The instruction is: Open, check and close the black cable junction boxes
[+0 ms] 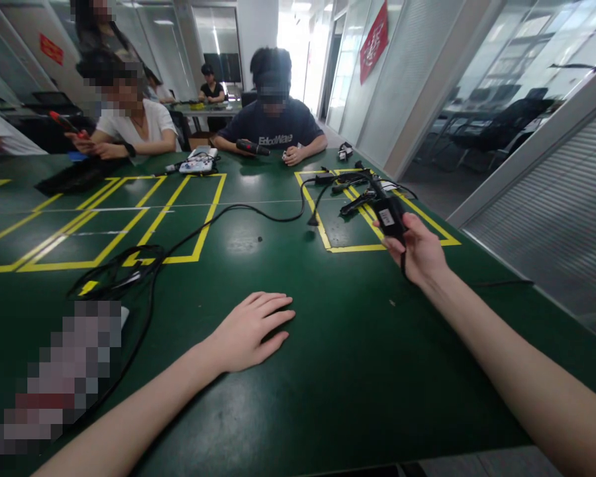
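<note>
My left hand [253, 331] lies flat on the green table [328, 397], palm down, fingers stretched out and nothing under them that I can see. At the right, my right hand [420, 248] grips a black power adapter [388, 217] with a white label, held above the tabletop. A cable hangs down from the adapter by my palm. Just beyond it, a heap of black cables and adapters [355, 202] lies within a yellow tape rectangle. A black plug [313, 219] rests at that rectangle's left edge.
A long black cable [238, 207] runs across the table to a coil [124, 271] at the left. Nearer me is a blurred-out object [59, 384]. Across the table sit people, one by a dark handheld tool [252, 147]. A white device with wires [198, 161] lies near them.
</note>
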